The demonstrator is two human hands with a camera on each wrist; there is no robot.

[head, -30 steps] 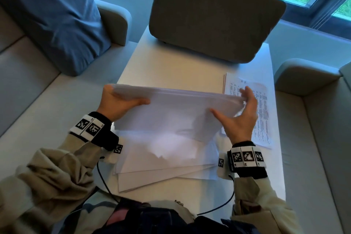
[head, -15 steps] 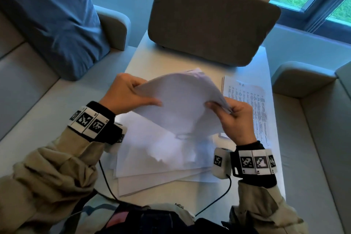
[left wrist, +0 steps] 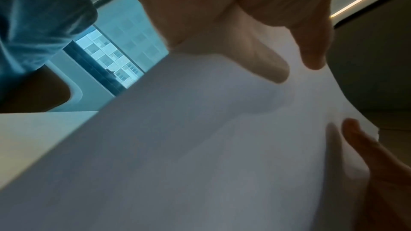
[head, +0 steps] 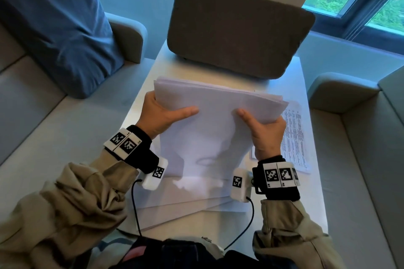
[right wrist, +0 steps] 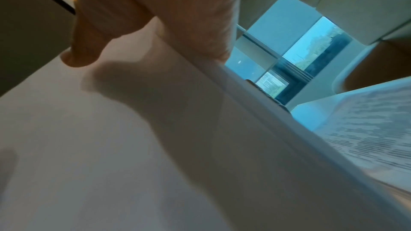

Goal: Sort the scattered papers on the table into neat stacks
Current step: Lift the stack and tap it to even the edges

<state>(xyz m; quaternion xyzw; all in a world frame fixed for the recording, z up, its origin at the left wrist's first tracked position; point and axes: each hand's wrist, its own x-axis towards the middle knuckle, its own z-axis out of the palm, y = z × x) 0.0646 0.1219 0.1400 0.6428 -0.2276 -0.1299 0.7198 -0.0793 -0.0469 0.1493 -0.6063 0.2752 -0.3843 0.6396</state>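
Observation:
I hold a bundle of blank white sheets upright over the white table, long edge up. My left hand grips its left edge, thumb on the near face. Gripping the right edge the same way is my right hand. The left wrist view shows the bundle filling the frame, my left hand pinching it. From the right wrist, my right hand clamps the bundle. Loose fanned white sheets lie on the table under the bundle. A printed page stack lies flat to the right.
A grey padded chair back stands against the table's far end. Grey sofa seats flank the table, with a blue cushion on the left one. Black cables hang from my wrists near the table's front edge.
The bundle went from a wide spread, through a turn between both hands, to standing upright and squared. Both hands shifted to its side edges.

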